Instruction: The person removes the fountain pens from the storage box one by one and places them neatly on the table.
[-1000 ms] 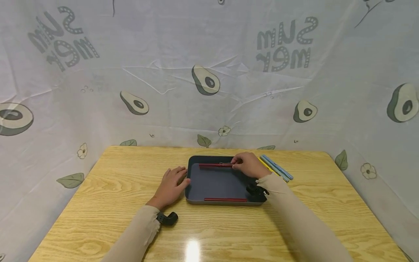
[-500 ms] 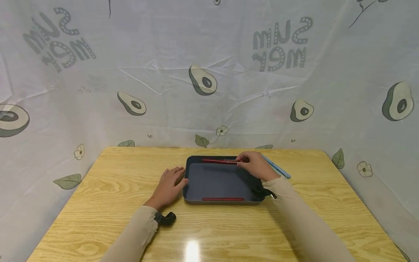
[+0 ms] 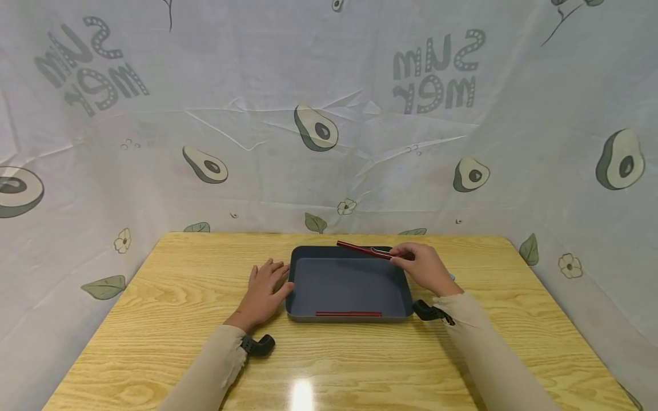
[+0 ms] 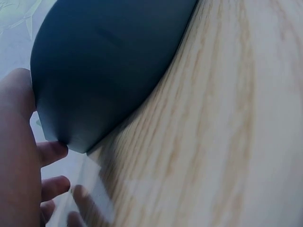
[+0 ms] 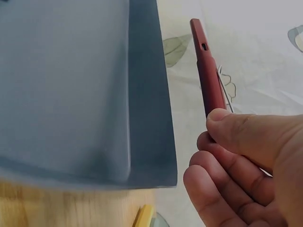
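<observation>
- My right hand (image 3: 424, 267) pinches one end of a red pen (image 3: 362, 249); the rest juts out past my fingertips, raised over the far rim of the dark tray (image 3: 349, 282).
- My left hand (image 3: 264, 291) lies flat with relaxed fingers, fingertips touching the tray's wall.
- A second red pen (image 3: 348, 313) lies inside the tray, between my wrists.

A matt, dark grey plastic-looking tray (image 3: 349, 279) touches the left hand (image 3: 263, 292) on a glossy, varnished wood-grain table (image 3: 154, 319), while the right hand (image 3: 424, 265) pinches a smooth red pen (image 3: 362, 249) with a metal clip, before a creased, printed cloth backdrop (image 3: 257, 114).
</observation>
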A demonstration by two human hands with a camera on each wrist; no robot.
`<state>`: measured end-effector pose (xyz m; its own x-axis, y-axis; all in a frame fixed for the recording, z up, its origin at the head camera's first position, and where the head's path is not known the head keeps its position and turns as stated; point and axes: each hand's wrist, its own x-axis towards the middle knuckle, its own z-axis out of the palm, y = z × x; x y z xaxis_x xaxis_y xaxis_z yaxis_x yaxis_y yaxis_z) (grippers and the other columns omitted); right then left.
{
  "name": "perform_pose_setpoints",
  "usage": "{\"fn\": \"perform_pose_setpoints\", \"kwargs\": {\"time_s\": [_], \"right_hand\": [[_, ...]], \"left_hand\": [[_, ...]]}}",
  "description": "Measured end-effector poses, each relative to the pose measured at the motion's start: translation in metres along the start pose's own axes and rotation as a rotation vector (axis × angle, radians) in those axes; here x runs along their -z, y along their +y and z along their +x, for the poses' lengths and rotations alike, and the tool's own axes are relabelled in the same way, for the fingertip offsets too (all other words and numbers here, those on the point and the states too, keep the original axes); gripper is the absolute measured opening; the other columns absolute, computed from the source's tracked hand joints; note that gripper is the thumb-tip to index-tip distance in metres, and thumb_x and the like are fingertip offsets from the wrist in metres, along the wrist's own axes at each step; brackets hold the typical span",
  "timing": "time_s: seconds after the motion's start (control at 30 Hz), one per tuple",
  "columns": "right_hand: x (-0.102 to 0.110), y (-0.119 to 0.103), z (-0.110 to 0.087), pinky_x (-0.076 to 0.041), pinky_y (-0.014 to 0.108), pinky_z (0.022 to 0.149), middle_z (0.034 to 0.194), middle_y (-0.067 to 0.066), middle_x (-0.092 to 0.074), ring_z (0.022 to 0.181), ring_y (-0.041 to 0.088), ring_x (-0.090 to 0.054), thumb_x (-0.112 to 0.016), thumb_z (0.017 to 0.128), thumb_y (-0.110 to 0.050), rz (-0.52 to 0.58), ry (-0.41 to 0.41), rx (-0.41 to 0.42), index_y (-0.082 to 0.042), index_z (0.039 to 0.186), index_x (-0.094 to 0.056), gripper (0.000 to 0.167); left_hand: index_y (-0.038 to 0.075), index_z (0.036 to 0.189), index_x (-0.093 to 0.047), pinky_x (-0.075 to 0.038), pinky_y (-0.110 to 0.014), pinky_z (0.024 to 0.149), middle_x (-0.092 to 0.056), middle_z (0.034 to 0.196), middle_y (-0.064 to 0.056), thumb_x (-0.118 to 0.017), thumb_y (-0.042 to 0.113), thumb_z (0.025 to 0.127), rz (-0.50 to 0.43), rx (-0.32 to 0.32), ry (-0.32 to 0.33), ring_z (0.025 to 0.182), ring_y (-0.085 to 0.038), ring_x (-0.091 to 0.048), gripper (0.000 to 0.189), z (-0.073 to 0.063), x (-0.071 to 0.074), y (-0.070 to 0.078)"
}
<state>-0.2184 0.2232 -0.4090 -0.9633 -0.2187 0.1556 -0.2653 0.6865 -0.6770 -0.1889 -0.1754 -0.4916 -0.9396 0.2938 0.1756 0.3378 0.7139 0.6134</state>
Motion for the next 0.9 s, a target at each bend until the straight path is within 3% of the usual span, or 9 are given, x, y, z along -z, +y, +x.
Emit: {"fn": "perform_pose_setpoints", "kwargs": {"time_s": [0.37,0.63,0.9], "right_hand": [[0.004,0.006,-0.007,-0.058,0.042,0.082,0.107,0.008,-0.075,0.094,0.024,-0.071,-0.072,0.100,-0.019,0.009,0.083,-0.008,-0.010,0.118,-0.075,0.020],[0.004,0.017,-0.013,-0.057,0.020,0.075,0.108,0.010,-0.075,0.094,0.021,-0.072,-0.073,0.099,-0.022,0.104,0.170,-0.008,-0.007,0.118,-0.076,0.024],[0.001,0.024,-0.018,-0.054,0.022,0.069,0.102,0.008,-0.076,0.089,0.023,-0.070,-0.072,0.100,-0.023,0.087,0.217,0.056,-0.008,0.118,-0.075,0.023]], "left_hand": [[0.010,0.157,-0.047,-0.001,-0.061,0.126,-0.041,0.161,-0.018,-0.053,0.045,0.107,0.025,0.022,-0.016,0.155,-0.039,-0.025,0.060,0.001,0.000,0.000],[0.009,0.156,-0.048,-0.001,-0.062,0.126,-0.043,0.160,-0.019,-0.054,0.044,0.107,0.019,0.000,0.006,0.154,-0.040,-0.027,0.060,0.000,-0.001,-0.002],[0.009,0.156,-0.048,-0.002,-0.061,0.126,-0.043,0.159,-0.019,-0.054,0.044,0.107,0.017,0.007,0.005,0.154,-0.040,-0.028,0.060,0.001,-0.002,-0.002]]}}
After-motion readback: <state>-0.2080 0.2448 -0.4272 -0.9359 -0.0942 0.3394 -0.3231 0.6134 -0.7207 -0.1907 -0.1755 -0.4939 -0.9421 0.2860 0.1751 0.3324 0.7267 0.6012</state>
